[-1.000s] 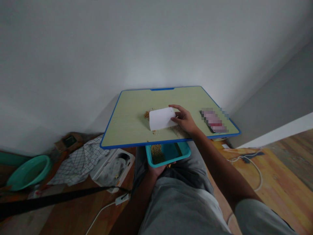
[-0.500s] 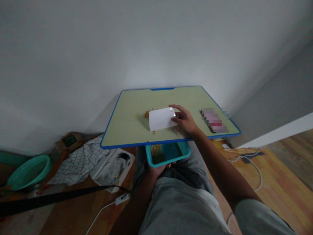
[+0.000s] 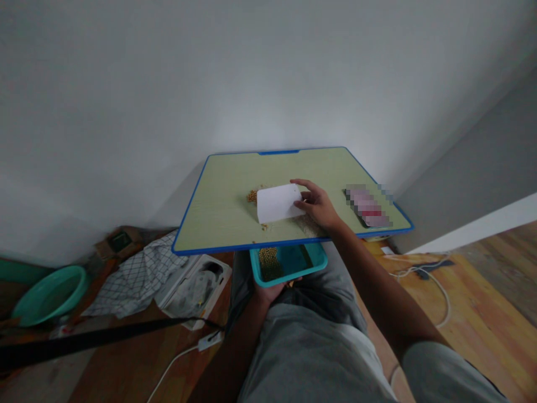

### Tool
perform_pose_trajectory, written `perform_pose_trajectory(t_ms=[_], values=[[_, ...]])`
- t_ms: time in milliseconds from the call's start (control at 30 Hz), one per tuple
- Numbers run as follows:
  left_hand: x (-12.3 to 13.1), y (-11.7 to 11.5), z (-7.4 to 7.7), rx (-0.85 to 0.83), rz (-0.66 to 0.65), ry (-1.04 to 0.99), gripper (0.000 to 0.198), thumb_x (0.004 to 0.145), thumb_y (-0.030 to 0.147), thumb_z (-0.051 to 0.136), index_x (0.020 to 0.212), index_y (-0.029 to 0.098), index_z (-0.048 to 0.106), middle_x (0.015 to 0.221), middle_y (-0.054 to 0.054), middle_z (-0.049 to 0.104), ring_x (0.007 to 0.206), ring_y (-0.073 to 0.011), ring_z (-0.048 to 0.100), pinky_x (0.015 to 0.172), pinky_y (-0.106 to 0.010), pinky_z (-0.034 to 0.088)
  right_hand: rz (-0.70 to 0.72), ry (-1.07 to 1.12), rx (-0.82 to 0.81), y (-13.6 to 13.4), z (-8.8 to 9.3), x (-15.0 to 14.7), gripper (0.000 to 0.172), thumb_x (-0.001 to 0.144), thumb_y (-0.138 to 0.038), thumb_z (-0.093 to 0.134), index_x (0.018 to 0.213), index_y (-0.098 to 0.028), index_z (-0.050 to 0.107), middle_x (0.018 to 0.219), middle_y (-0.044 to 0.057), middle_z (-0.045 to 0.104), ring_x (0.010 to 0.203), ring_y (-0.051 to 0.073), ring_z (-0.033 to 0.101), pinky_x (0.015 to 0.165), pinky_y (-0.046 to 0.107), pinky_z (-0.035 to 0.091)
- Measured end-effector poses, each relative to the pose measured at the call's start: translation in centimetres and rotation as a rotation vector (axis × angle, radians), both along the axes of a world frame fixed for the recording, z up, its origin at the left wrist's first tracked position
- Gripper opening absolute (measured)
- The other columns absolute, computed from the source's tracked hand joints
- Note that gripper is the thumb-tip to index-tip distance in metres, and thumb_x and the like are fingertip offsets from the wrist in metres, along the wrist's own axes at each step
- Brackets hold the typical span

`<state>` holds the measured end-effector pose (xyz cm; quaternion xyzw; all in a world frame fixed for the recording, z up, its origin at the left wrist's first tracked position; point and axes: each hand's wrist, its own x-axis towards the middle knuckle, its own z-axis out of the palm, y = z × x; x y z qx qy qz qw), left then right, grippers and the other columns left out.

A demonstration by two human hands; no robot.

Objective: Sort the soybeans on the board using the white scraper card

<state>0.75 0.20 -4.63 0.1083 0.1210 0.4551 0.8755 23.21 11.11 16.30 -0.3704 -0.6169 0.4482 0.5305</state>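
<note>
My right hand (image 3: 315, 204) pinches the right end of a white card (image 3: 277, 204), tilted over the table top (image 3: 218, 190). Behind the card's left edge shows a small pile of yellow-brown beans (image 3: 252, 196), partly hidden by it. A few loose bits (image 3: 264, 227) lie below the card, and fine pale grains (image 3: 309, 226) are scattered under my wrist. Below the table's front edge, my left hand (image 3: 271, 292) supports a teal tray (image 3: 289, 278) from underneath, its fingers mostly hidden. Yellow beans (image 3: 267, 257) and darker green ones fill the tray's left part.
A blurred-out pink packet-like item (image 3: 369, 207) lies on the table's right side. On the floor to the left are a green basin (image 3: 52, 296), a checked cloth (image 3: 126, 280), an open white box (image 3: 197, 291) and a power strip (image 3: 210, 340). Cables (image 3: 440, 291) lie at right.
The white card has shifted very slightly to the right in my right hand and its tilt differs a little. My left hand and the tray stay in place.
</note>
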Motion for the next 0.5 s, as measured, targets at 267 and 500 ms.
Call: perform_pose_trajectory(t_ms=[267, 500], values=[[-0.21, -0.15, 0.83, 0.032, -0.017, -0.035, 0.067, 0.108, 0.065, 0.032, 0.136, 0.03, 0.081, 0.152, -0.014, 0.074, 0.133, -0.041, 0.07, 0.102, -0.073, 0.057, 0.036, -0.031, -0.008, -0.16, -0.02, 0.03, 0.068, 0.083, -0.022, 0.077, 0.149, -0.027, 0.06, 0.096, 0.002, 0.075, 0.066, 0.015, 0.059, 0.059, 0.027, 0.045], [-0.12, -0.16, 0.54, 0.054, -0.006, -0.051, 0.063, 0.107, 0.064, 0.038, 0.14, 0.03, 0.079, 0.151, -0.015, 0.074, 0.135, -0.0415, 0.069, 0.107, -0.077, 0.053, 0.064, -0.034, -0.012, -0.41, 0.33, -0.1, 0.068, 0.082, -0.022, 0.077, 0.148, -0.025, 0.06, 0.091, 0.0, 0.073, 0.067, 0.014, 0.058, 0.06, 0.027, 0.044]])
